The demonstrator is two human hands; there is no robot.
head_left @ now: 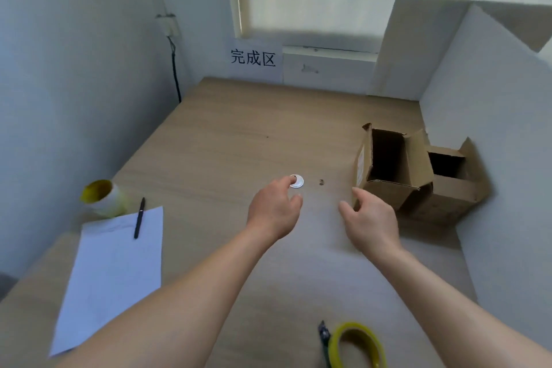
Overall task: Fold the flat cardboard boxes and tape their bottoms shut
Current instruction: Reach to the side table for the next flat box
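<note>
Left grip (274, 209) and right grip (370, 218) released, empty, above counter (239, 134). Open box (388, 167) just beside right grip; second box (451, 188) touches it. Tape (358, 343) at near edge. Wall sign (253, 57) reads "完成区".

Lying on the left side of the table (239, 128): a sheet of paper (113, 272) with a pen (139, 217) across its far edge, and a roll (101, 197) just behind them. Sitting toward the right, touching side by side: the left box (385, 167) and the right box (448, 182), beside a panel (493, 98). Hovering mid-table: the left hand (274, 212) just before a round cap (296, 181), the right hand (370, 221) near the left box's front corner, and a tape roll (357, 346) resting at the near edge.
</note>
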